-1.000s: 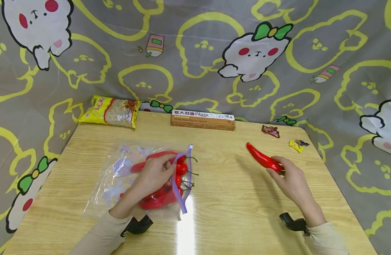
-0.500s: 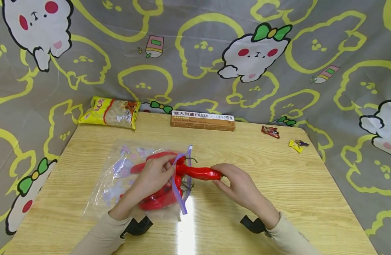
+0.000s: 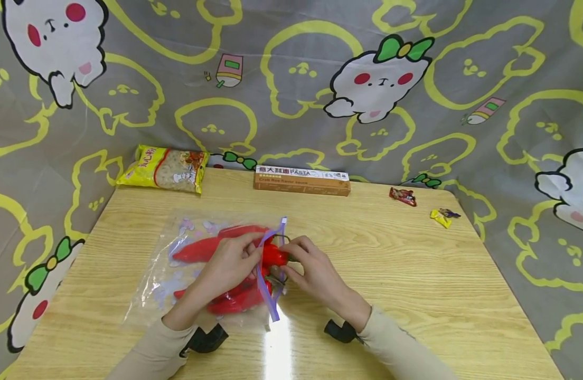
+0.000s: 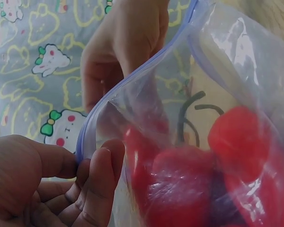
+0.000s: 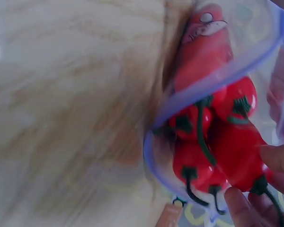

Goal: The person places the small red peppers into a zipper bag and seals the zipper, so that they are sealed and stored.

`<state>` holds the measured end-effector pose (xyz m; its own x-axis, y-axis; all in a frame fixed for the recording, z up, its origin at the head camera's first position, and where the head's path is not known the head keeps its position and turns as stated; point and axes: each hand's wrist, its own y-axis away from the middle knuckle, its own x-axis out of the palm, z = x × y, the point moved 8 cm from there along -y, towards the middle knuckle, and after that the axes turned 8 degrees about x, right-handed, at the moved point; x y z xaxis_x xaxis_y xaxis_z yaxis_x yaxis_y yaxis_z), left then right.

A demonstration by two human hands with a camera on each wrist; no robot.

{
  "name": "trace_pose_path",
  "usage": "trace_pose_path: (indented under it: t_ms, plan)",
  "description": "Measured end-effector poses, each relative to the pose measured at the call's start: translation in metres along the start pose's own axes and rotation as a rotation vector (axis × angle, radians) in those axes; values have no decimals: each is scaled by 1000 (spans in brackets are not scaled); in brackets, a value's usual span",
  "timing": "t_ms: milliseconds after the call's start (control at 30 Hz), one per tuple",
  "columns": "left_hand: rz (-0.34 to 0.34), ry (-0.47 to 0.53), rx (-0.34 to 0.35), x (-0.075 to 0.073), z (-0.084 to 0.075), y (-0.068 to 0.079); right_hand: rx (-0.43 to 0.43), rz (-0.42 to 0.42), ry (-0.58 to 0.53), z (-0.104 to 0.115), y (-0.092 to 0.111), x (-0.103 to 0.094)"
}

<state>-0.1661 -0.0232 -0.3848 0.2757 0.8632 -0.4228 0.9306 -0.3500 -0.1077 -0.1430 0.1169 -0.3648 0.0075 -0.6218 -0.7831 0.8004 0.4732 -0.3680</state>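
Note:
A clear zip bag with a purple zip strip lies on the table at left centre in the head view, its mouth toward the right. Several red chili peppers with green stems are inside. My left hand pinches the upper edge of the mouth between thumb and fingers, lifting it. At the mouth, my right hand grips one red chili pepper near its stem end. Most of that pepper is inside the bag, and the right wrist view shows it beside the other peppers.
Along the table's back stand a yellow food packet and a brown pasta box. Two small wrapped snacks, one red and one yellow, lie at the back right. A patterned cloth hangs behind the table.
My right hand has carried the chili pepper leftward from the right side of the table and slid it tip first into the bag. The left hand has kept its hold on the bag's edge.

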Motion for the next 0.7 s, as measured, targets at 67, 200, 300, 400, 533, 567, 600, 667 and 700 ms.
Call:
trace_pose_path:
  t_ms: [67, 200, 300, 400, 533, 567, 600, 667, 700]
  plan:
    - [2, 2, 6, 0, -1, 0, -14, -20, -3, 3, -2, 4]
    - [-4, -3, 13, 0, -3, 0, -40, -38, 20, 7, -4, 14]
    - [-10, -15, 19, 0, -3, 0, -47, -36, 59, 8, -5, 22]
    - [-10, -16, 18, 0, -3, 1, -46, -33, 127, 7, -4, 28]
    - [-11, -12, 5, 0, -1, 1, -37, -27, 181, 7, -3, 30]
    - [-11, -11, 6, 0, -1, 0, -35, -26, 185, 7, -3, 30]
    - [-11, -10, 6, 0, -1, 0, -35, -27, 191, 7, -3, 29]
    - [-10, -11, 10, 1, -1, 0, -37, -30, 190, 8, -2, 26]
    - [-8, -15, 14, 1, -2, 0, -37, -34, 185, 9, -2, 24]
